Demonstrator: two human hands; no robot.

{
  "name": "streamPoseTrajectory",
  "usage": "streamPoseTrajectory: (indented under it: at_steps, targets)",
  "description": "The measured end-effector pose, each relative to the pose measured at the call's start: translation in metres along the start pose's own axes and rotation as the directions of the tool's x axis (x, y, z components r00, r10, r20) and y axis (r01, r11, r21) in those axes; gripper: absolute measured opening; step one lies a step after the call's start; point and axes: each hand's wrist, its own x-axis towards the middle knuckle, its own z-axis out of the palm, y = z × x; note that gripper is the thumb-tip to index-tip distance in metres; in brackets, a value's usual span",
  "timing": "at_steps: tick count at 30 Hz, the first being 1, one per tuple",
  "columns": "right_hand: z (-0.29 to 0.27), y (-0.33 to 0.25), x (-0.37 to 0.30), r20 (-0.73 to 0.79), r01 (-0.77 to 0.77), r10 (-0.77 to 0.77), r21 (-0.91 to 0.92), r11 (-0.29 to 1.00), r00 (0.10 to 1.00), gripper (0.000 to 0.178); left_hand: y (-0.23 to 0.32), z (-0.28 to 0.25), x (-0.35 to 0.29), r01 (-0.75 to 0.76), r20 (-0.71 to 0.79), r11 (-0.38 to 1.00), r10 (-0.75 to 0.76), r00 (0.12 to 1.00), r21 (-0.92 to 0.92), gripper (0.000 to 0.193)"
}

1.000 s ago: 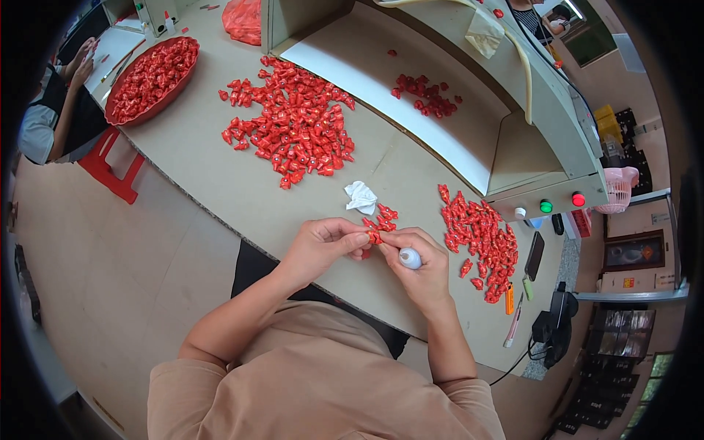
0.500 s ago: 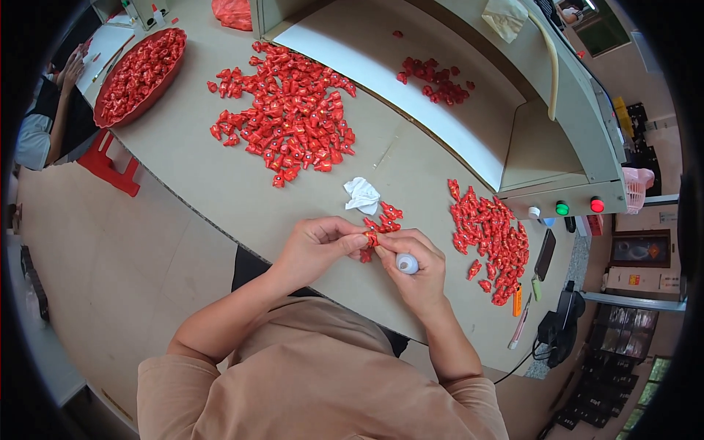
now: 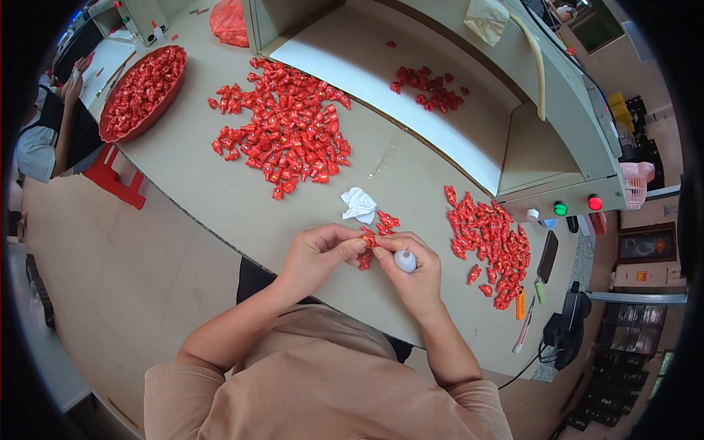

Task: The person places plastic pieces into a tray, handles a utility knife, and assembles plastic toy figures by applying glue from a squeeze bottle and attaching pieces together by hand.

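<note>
At the near middle of the table, my left hand (image 3: 314, 255) pinches a small glossy red figurine (image 3: 368, 238) between thumb and fingertips. The fingertips of my right hand (image 3: 424, 290) meet the same figurine from the other side. A small whitish bottle (image 3: 405, 259) with a rounded end is tucked in my right hand, under the curled fingers; its tip is hidden. Just beyond my fingers lie a few loose red figurines (image 3: 388, 221), partly covered by the hands. A crumpled white tissue (image 3: 358, 205) rests beside them.
Heaps of red figurines lie far left (image 3: 293, 132) and right (image 3: 490, 246). A red bowl (image 3: 167, 100) of red pieces stands at the left edge, near a co-worker's arm (image 3: 67, 110). An open-fronted cabinet (image 3: 528, 147) holds more pieces. An orange-handled tool (image 3: 521, 304) lies at right.
The whole view has shifted slightly. Both hands keep hold of the figurine, with only a small change in its tilt and the fingers' angle. The bottle stays in my right hand.
</note>
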Motion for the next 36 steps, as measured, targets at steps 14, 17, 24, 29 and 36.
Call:
streamPoseTrajectory:
  at_steps: [14, 17, 24, 29, 36]
  targets:
    - [-0.016, -0.006, 0.005, 0.223, -0.459, 0.407, 0.546, 0.701, 0.886, 0.022, 0.005, -0.003, -0.004, 0.016, 0.008, 0.996, -0.015, 1.0, -0.09, 0.014]
    - [-0.014, -0.006, 0.003, 0.321, -0.482, 0.36, 0.55, 0.682, 0.876, 0.027, 0.003, 0.002, -0.005, 0.06, 0.024, 0.987, -0.057, 0.998, -0.152, 0.014]
    - [-0.016, -0.003, 0.0, 0.392, -0.523, 0.353, 0.54, 0.66, 0.85, 0.022, 0.008, 0.008, -0.01, -0.003, 0.071, 0.993, 0.011, 0.997, -0.115, 0.012]
    - [-0.014, 0.002, -0.002, 0.415, -0.549, 0.362, 0.566, 0.615, 0.834, 0.021, 0.0, 0.002, -0.011, -0.018, 0.109, 0.993, 0.031, 0.994, -0.117, 0.01]
    - [-0.012, 0.006, -0.003, 0.451, -0.591, 0.382, 0.587, 0.554, 0.806, 0.021, -0.013, 0.003, -0.008, -0.037, 0.103, 0.988, 0.053, 0.993, -0.15, 0.009]
